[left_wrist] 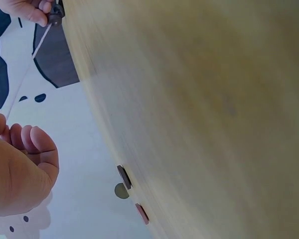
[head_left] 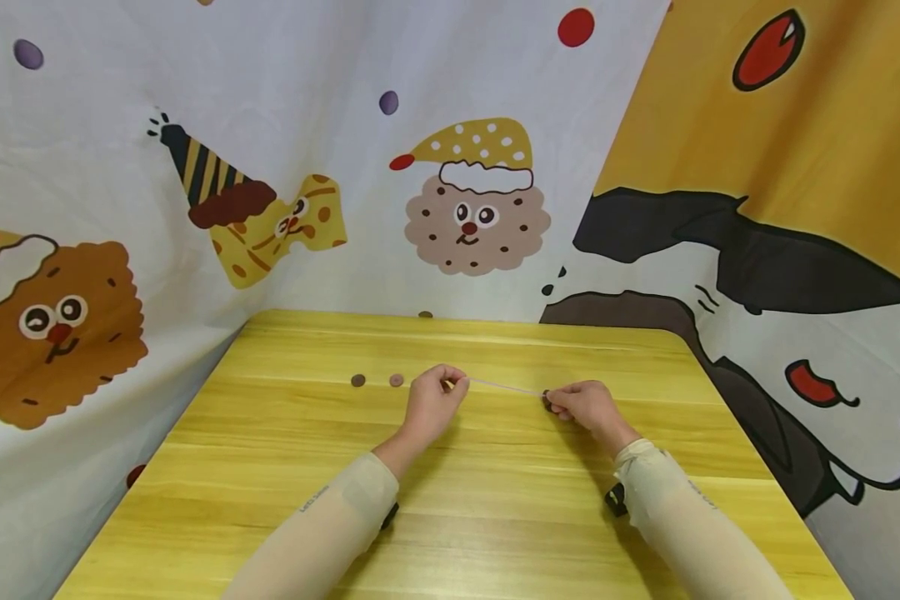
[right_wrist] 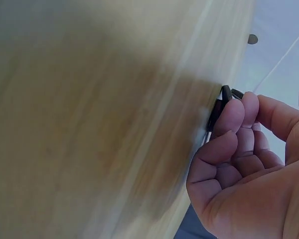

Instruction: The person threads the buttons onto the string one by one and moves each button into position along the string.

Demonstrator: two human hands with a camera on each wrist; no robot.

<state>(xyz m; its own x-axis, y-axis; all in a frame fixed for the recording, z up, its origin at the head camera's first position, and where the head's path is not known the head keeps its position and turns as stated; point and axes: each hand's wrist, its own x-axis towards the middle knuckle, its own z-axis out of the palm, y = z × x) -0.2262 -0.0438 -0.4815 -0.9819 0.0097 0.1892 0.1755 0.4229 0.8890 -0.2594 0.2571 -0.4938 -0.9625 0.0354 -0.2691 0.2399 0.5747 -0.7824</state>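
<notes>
In the head view, we are seeing the left hand (head_left: 435, 404) just below the centre of the frame, its thumb and finger pinching a thin pale cord (head_left: 504, 387). The cord is running rightward in a straight line to the right hand (head_left: 588, 406), which is gripping a small dark cluster (head_left: 547, 401) right of centre. We are judging that a light, even pull is serving best here: enough to draw the cord straight, without dragging the cluster out of the fingertips. Left of the left hand, a dark brown disc (head_left: 357, 380) and a reddish disc (head_left: 397, 381) are lying apart on the wooden table (head_left: 495, 475).

In the left wrist view, we are finding the left hand at lower left, its other fingers curling inward. The cord is looking white and fine, slanting toward the cluster at upper left, which is showing a dark, rounded, glossy outline. Both discs are appearing thin and flat at lower centre.

In the right wrist view, the right hand is filling the lower right, pinching the cluster near its fingertips; it is looking like several near-black, thin-edged pieces pressed close. We cannot tell how the cord is joining them.
</notes>
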